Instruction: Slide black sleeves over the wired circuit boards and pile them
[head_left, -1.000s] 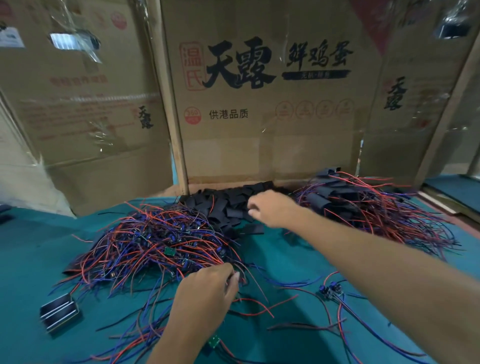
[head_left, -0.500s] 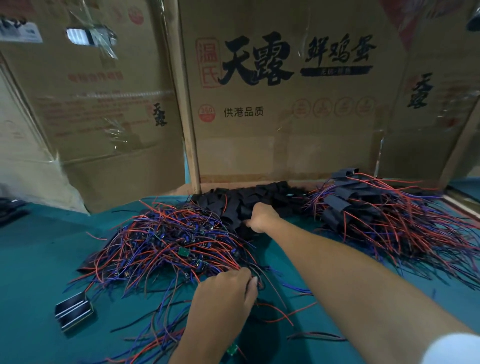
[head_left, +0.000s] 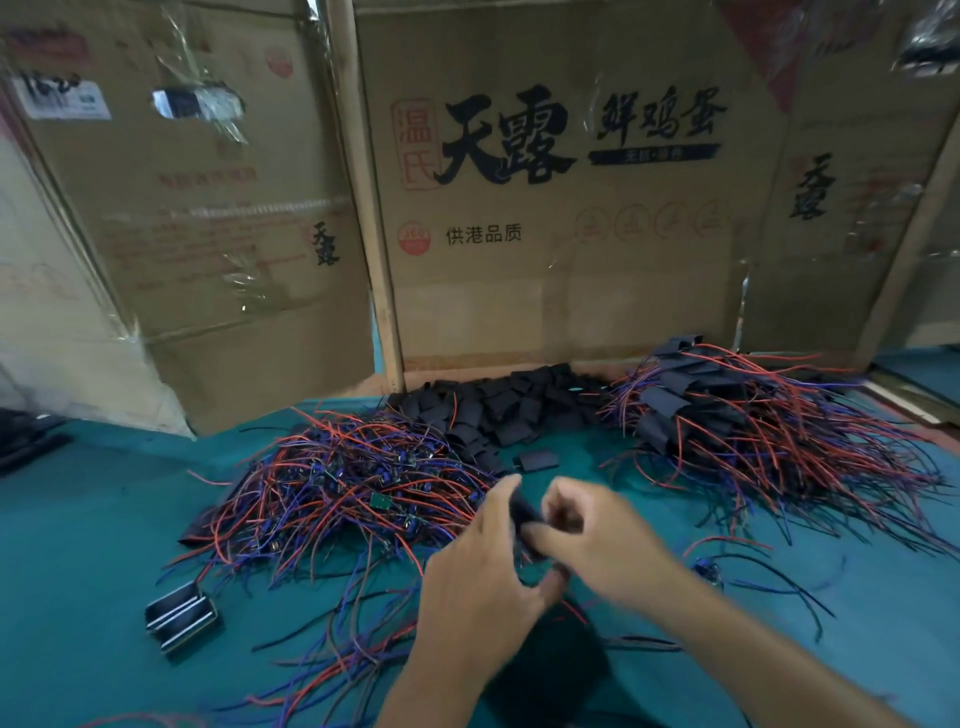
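I observe both hands meeting low at centre over the green tabletop (head_left: 104, 519). The left hand (head_left: 483, 577) and right hand (head_left: 597, 540) each pinch one black sleeve (head_left: 522, 512) between them (motion blur hides whether a board sits inside). The sleeve is flat, matte and short. Unsleeved wired boards (head_left: 353, 483), red and blue leads tangled, lie at left; loose sleeves (head_left: 509, 410) are heaped behind; the finished pile (head_left: 727, 415) is at right.
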